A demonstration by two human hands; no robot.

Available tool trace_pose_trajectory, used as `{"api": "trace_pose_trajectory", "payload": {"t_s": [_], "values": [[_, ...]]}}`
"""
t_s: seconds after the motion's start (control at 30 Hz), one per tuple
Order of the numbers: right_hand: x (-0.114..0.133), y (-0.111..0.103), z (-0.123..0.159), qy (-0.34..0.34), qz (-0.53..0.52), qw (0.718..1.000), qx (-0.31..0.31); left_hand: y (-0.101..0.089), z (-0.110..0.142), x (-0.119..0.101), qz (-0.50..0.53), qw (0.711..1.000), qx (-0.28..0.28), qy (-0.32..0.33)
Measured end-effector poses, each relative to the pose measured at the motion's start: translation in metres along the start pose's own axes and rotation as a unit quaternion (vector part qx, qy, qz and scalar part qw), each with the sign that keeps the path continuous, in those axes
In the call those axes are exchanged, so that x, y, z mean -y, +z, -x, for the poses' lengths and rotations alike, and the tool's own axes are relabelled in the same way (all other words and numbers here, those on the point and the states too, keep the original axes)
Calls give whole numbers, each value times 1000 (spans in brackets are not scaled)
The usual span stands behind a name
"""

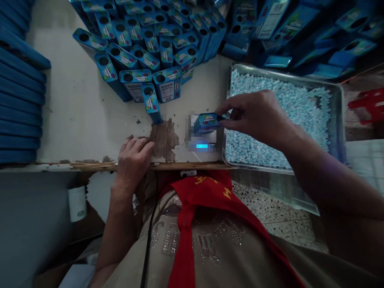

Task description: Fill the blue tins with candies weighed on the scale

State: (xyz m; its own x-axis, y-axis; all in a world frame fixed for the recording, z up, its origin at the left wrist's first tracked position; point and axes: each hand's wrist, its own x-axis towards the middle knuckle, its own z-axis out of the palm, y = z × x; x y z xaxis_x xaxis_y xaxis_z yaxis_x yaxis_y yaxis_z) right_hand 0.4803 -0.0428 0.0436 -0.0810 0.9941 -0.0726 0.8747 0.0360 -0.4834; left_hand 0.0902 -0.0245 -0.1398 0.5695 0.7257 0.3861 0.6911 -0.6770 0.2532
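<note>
My right hand (255, 116) reaches over the tray from the right, its thumb and fingertips pinched together at the holed end of a small blue candy box (207, 122). Whatever lies between those fingertips is too small to make out. That box rests on a small scale (211, 138) with a glowing cyan display. Under my right hand, small pale-blue candies (255, 148) fill a metal tray (338, 116). My left hand (135, 156) lies on the table's front edge, fingers loosely extended and holding nothing. Nearest to it stands a single blue box (151, 103).
Many upright blue boxes (166, 86) with round top holes crowd the back of the table (72, 116). Stacked blue boxes (19, 108) line the left side. More boxes (276, 20) lie piled at the back right. A white cup-shaped container (77, 204) is below the table's left part.
</note>
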Motion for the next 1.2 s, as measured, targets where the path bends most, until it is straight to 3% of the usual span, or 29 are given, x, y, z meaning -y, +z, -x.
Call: {"api": "trace_pose_trajectory", "payload": {"t_s": [0.23, 0.4, 0.57, 0.67, 0.9, 1.07, 1.2], "values": [[-21, 5, 10, -12, -138, 985, -98, -2, 1, -1, 14, 1000, 12, 11], [-60, 0, 22, 68, -228, 956, -169, -2, -1, -6, 8, 1000, -3, 20], [-103, 5, 42, 194, -112, 971, -84, -1, -9, -12, -11, 1000, 9, 28], [-111, 12, 51, 218, -35, 975, -34, -2, -13, -17, -4, 999, 11, 37], [-109, 20, 58, 181, 6, 983, 13, -3, -21, -28, -14, 998, 46, 46], [-97, 49, 54, 38, 141, 980, 136, -3, -25, -37, -14, 997, 46, 56], [-89, 66, 46, 64, 206, 968, 129, -2, -25, -39, -10, 997, 64, 38]]}}
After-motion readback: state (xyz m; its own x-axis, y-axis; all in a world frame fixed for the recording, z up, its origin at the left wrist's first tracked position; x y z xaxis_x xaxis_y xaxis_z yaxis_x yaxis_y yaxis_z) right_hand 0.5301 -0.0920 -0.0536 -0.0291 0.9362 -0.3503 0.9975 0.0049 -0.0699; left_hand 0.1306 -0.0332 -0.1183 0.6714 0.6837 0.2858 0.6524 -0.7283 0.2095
